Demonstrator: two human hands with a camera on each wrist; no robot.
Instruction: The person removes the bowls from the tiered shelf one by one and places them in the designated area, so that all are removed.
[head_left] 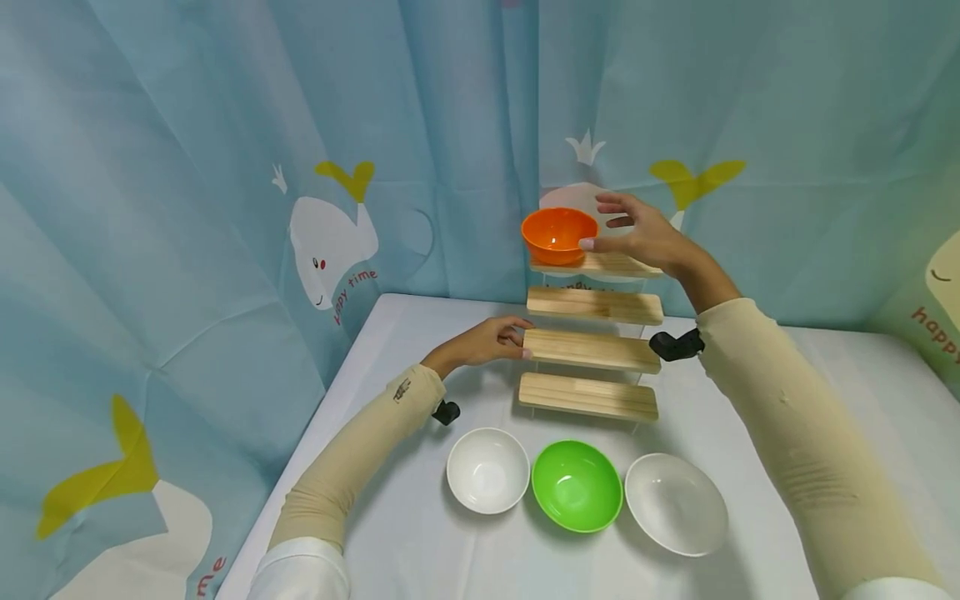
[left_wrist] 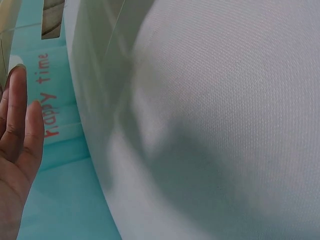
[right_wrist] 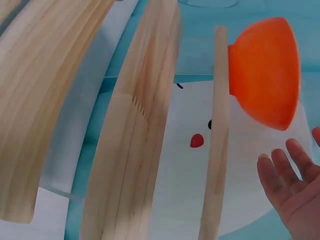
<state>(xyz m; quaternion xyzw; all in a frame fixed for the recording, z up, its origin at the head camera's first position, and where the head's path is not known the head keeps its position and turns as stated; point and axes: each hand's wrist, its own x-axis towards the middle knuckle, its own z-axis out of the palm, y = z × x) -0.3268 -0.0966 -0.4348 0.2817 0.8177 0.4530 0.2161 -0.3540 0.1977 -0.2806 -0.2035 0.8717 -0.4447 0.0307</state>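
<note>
An orange bowl sits upright at the left end of the top board of a tiered wooden rack. My right hand is just right of this bowl, fingers spread, with the thumb tip overlapping its rim in the head view. Seen from the right wrist, the fingers are apart from the orange bowl. Lower down, my left hand holds the left end of the rack's second board from the bottom, thumb at the front edge and index finger behind. The left wrist view shows its other fingers extended.
In front of the rack, a white bowl, a green bowl and a whitish bowl stand in a row on the white-covered table. A blue curtain with whale prints hangs close behind the rack.
</note>
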